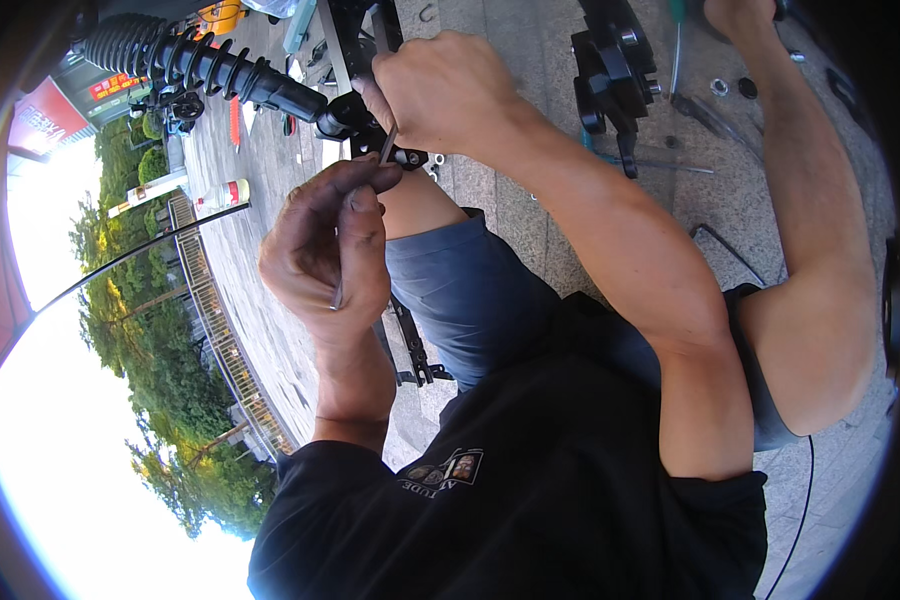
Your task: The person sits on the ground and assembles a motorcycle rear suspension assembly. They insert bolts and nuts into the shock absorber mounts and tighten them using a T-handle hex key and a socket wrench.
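Note:
My left hand is closed, with thumb and fingers pinching a slim grey hex key. One end of the key points up toward a black bolted joint; the other shows below my palm. Just above it, my right hand is closed in a fist against the black metal frame, thumb downward. Its fingertips are hidden, so what they grip cannot be made out. A black coil-spring shock absorber slants in from the upper left, its end mount beside my right thumb.
A black metal assembly is right of my right forearm. Nuts, a bent black rod and other tools lie on the stone paving. A clear bottle stands to the left, near a railing. My bare knees flank the work.

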`<move>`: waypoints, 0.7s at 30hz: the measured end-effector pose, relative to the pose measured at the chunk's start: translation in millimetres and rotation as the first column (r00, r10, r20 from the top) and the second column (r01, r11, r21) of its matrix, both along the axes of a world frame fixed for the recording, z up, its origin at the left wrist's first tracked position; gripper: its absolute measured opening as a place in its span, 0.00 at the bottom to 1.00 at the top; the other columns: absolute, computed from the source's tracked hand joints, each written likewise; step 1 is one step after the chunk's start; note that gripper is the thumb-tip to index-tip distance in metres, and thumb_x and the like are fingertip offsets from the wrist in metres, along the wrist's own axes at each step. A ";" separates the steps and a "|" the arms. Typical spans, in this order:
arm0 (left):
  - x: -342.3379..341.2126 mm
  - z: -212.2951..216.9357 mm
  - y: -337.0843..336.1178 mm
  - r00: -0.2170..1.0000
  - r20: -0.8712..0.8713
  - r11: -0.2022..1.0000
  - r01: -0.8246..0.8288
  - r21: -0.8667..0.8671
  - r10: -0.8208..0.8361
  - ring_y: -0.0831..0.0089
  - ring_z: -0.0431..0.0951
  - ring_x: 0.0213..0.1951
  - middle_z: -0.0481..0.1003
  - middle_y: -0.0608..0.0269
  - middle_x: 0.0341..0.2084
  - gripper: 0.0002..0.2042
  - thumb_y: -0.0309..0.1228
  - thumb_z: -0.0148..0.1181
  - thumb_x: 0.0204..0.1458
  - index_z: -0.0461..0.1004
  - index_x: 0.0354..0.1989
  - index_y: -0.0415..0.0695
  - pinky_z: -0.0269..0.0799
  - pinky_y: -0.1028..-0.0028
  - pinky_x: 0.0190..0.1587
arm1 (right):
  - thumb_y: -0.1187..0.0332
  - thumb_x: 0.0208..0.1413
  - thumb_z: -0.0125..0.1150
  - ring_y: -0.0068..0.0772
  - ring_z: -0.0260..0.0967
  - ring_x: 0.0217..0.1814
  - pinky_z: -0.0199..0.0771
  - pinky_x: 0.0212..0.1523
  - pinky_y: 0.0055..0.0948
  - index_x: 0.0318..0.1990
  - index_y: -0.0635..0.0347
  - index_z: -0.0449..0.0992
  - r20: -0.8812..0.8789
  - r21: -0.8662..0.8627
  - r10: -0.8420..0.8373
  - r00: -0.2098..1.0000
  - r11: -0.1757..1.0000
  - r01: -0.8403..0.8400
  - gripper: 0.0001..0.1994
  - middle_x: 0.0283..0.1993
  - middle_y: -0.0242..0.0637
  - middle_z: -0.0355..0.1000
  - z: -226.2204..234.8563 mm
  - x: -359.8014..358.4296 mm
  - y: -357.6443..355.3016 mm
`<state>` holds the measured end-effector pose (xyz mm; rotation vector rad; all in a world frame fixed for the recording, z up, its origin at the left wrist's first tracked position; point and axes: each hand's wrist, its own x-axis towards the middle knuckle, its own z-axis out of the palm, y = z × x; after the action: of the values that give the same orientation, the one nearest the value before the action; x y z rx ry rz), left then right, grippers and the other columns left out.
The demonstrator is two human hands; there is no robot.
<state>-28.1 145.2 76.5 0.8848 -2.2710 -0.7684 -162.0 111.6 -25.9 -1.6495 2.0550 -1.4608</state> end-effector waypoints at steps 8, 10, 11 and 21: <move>5.0 -8.5 -0.1 0.999 0.003 0.998 0.053 -0.034 -0.053 0.68 0.79 0.39 0.78 0.50 0.31 0.08 0.21 0.54 0.54 0.74 0.39 0.29 0.73 0.73 0.44 | 0.57 0.54 0.55 0.43 0.76 0.27 0.76 0.29 0.38 0.24 0.58 0.77 -0.002 0.024 -0.008 1.000 1.000 0.008 0.15 0.24 0.41 0.75 -0.9 2.5 0.4; 9.4 -19.2 2.7 0.991 0.045 0.970 0.134 -0.201 -0.127 0.64 0.79 0.41 0.79 0.50 0.30 0.07 0.21 0.54 0.54 0.74 0.39 0.29 0.72 0.68 0.48 | 0.58 0.53 0.58 0.40 0.75 0.31 0.76 0.30 0.36 0.27 0.57 0.77 -0.081 -0.031 -0.042 0.996 0.999 0.040 0.13 0.26 0.38 0.74 -6.6 2.9 1.2; 12.1 -22.5 2.7 0.989 -0.009 0.977 0.144 -0.160 -0.147 0.61 0.78 0.43 0.78 0.49 0.34 0.07 0.20 0.55 0.53 0.74 0.39 0.31 0.71 0.65 0.49 | 0.58 0.52 0.59 0.38 0.75 0.33 0.76 0.31 0.35 0.29 0.57 0.77 -0.112 -0.023 -0.034 0.993 0.999 0.032 0.12 0.28 0.37 0.74 -9.5 4.2 2.0; 39.9 -61.7 17.1 0.986 0.164 0.996 0.006 0.086 -0.020 0.67 0.77 0.41 0.72 0.47 0.44 0.13 0.28 0.51 0.58 0.72 0.45 0.31 0.73 0.71 0.44 | 0.78 0.45 0.61 0.47 0.67 0.53 0.71 0.52 0.40 0.61 0.55 0.62 0.348 -0.126 0.103 0.932 0.990 -0.062 0.31 0.50 0.48 0.68 -66.1 16.2 17.0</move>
<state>11.8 162.3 14.8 1.0078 -2.4046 -0.8311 -145.7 128.6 -92.0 -1.3647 1.7169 -1.7251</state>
